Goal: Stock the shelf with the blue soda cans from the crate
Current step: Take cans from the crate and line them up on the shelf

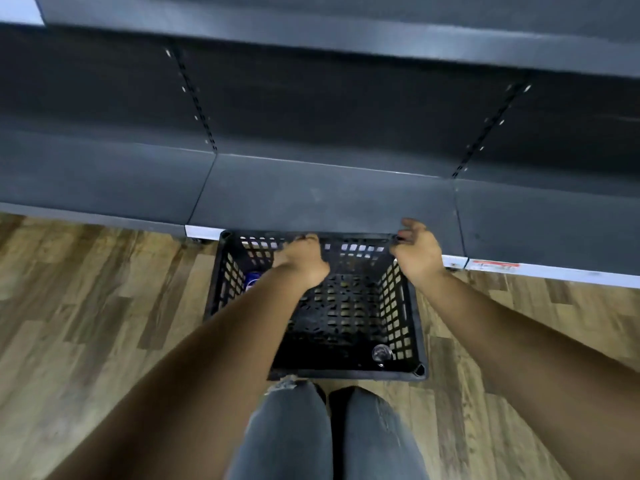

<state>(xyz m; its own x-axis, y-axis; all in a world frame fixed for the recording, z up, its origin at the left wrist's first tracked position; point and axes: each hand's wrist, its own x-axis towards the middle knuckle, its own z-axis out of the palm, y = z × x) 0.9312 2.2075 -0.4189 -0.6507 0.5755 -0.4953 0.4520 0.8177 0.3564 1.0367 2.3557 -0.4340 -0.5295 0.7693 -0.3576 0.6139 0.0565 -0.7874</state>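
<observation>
Person stands over a black crate (398, 299) on the wood floor (86, 306), pushed up against the bottom shelf (329, 199), which shows dark and bare in view. Going left to right: one blue can (252, 280) sits against the crate's left wall, mostly hidden behind the left forearm, only a sliver of label showing. The left hand (301, 261) reaches down inside the crate toward the far wall, fingers curled downward at the tips; cannot tell whether it holds anything, since the fingertips are blurred against the mesh. A second can (382, 353) stands upright in the near right corner, only its silver top visible, so its colour cannot be confirmed. The right hand (417, 252) is at the crate's far right corner near the shelf edge, fingers loosely bent and spread, apparently gripping nothing. Risks, as a guess: the left arm covers the blue can, so a blind reach could knock it over or miss it; the right hand so close to the rim could drag or tip the crate if it catches. The crate sits tight to the shelf, so a lifted can could clip the shelf lip. Count: two cans visible, one crate, two hands, no cans on the shelf yet.
</observation>
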